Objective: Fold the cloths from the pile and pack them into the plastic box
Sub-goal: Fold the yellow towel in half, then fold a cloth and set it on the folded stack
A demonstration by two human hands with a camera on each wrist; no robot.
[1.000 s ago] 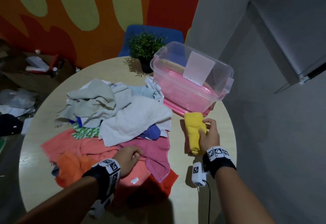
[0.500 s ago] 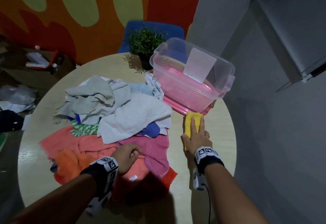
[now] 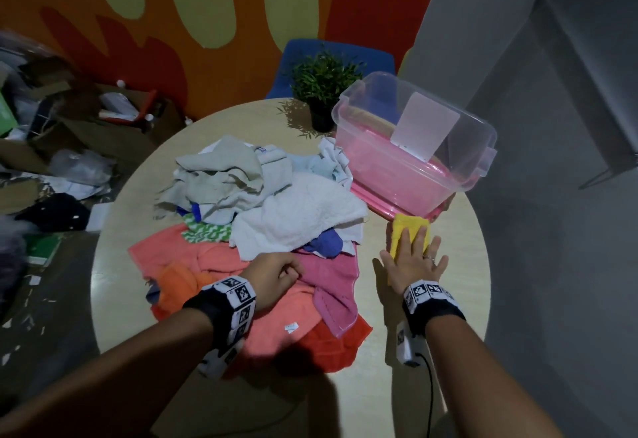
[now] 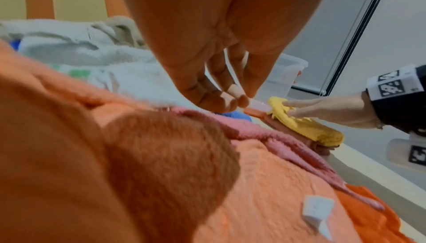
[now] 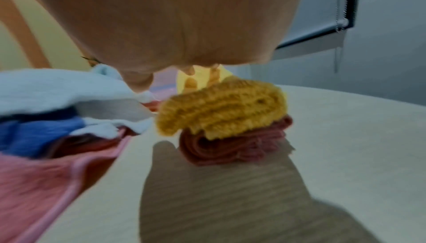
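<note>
A loose pile of cloths (image 3: 300, 216) covers the middle of the round table, with a pink cloth (image 3: 331, 275) and a coral cloth (image 3: 207, 258) at its near side. My left hand (image 3: 276, 273) rests on them with curled fingers (image 4: 219, 92); nothing shows between them. A folded yellow cloth (image 3: 409, 230) lies right of the pile on a folded dark red cloth (image 5: 230, 148). My right hand (image 3: 412, 258) presses flat on the yellow cloth (image 4: 311, 128), fingers straight. The clear plastic box (image 3: 483, 147) with a pink base stands just beyond.
A potted plant (image 3: 324, 82) and a blue chair (image 3: 345, 54) are behind the box. Bare table (image 3: 448, 299) runs along the right edge. Boxes and clutter (image 3: 86, 120) cover the floor at the left. A white device (image 3: 405, 348) with a cable hangs below my right wrist.
My right hand went from gripping the side of the yellow cloth to lying flat on top of it. My left hand stayed on the pile.
</note>
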